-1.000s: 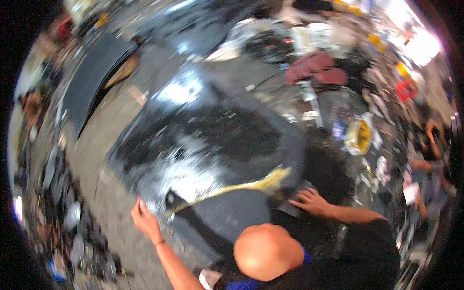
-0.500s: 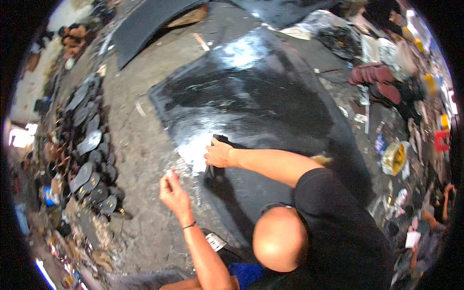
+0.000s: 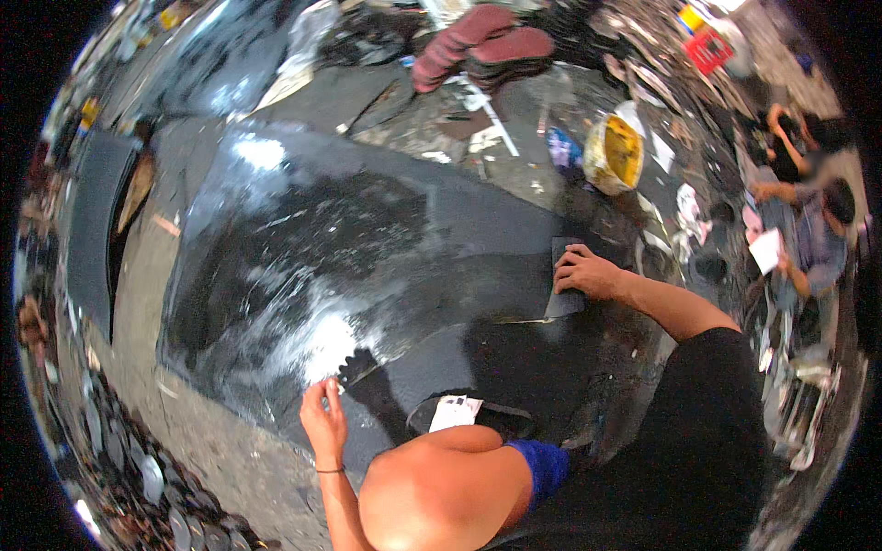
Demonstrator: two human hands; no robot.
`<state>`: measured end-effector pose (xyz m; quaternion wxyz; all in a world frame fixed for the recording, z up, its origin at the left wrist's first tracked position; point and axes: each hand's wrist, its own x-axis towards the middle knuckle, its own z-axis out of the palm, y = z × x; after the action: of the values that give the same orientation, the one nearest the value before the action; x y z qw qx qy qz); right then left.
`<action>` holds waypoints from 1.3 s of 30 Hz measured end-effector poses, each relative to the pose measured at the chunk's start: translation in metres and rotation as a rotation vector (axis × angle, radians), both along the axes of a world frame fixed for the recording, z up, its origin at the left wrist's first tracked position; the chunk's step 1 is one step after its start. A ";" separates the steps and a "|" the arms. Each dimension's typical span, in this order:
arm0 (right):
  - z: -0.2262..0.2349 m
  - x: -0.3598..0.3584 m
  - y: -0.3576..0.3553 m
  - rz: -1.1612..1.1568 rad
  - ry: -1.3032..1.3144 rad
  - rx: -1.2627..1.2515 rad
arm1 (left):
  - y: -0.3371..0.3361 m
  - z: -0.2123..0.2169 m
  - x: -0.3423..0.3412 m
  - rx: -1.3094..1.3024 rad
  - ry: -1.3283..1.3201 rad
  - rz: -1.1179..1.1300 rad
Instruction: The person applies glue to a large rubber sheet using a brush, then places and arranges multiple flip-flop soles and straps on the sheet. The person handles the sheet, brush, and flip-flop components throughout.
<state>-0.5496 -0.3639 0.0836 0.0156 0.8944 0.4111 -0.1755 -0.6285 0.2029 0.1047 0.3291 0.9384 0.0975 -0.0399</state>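
Where the broad dark sheet [image 3: 478, 230] lay flat on the floor [image 3: 230, 441], glossy and wet-looking over much of its face, the right hand [image 3: 588, 271] worked at its right-hand end. The grip there was clamped on a thin, dark rectangular plate [image 3: 564, 306], fingers curled over its face, probably so that an edge could be pressed evenly against the sheet. Beside the plate's near end ran a thin pale line. The left hand [image 3: 323, 422], a dark band at its wrist, hung near the glare at the sheet's near side, perhaps held out for balance; its fingers were bunched, and whether their tips met or held anything I could not tell. Between the 2 hands, a dark shoe [image 3: 505, 420] with a white patch sat in front of the bent knee [image 3: 413, 496].

Beyond the sheet stood a tilted round tub [image 3: 591, 158], its mouth turned toward the person, perhaps for easy reach; yellow material coated its inside, though its depth was unclear. A blue packet [image 3: 563, 147] lay just beside it, contents hidden. Farther off were 2 maroon stacks of soles [image 3: 510, 50], and at right a co-worker [image 3: 818, 239] had white paper [image 3: 765, 252] in hand.
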 end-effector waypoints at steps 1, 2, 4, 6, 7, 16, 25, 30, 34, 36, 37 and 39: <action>0.001 -0.013 -0.019 -0.072 0.032 0.035 | -0.013 0.000 0.002 0.010 -0.012 -0.111; 0.004 -0.026 -0.034 -0.154 0.043 0.028 | -0.023 -0.001 0.002 0.022 0.003 -0.195; 0.014 -0.041 -0.058 -0.258 0.106 -0.064 | -0.038 -0.002 -0.002 0.044 0.031 -0.371; 0.028 -0.050 -0.068 -0.465 -0.069 0.041 | -0.043 -0.005 -0.008 0.066 0.049 -0.568; 0.035 -0.054 -0.069 -0.571 -0.143 0.070 | -0.042 -0.007 -0.013 0.077 0.116 -0.619; 0.078 -0.076 -0.057 -1.476 -0.448 0.567 | 0.005 -0.047 -0.069 0.109 0.361 -0.843; 0.021 -0.083 -0.013 -1.744 -0.115 0.489 | -0.005 -0.045 -0.085 0.153 0.406 -0.847; -0.022 -0.068 0.009 -1.728 -0.241 0.191 | -0.018 -0.037 -0.096 0.181 0.414 -0.808; -0.032 -0.013 0.032 -1.713 -0.132 0.157 | -0.028 -0.034 -0.115 0.177 0.415 -0.759; -0.033 0.022 0.060 -1.646 -0.134 0.206 | -0.032 -0.033 -0.127 0.170 0.417 -0.725; -0.034 0.041 0.076 -1.602 -0.130 0.222 | -0.034 -0.032 -0.132 0.166 0.419 -0.712; -0.035 0.075 0.110 -1.531 -0.057 0.275 | -0.034 -0.032 -0.140 0.145 0.419 -0.694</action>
<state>-0.4746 -0.2538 0.0485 -0.2102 0.9274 -0.3033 -0.0617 -0.7683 0.1684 0.0726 0.2021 0.9079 -0.1570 -0.3320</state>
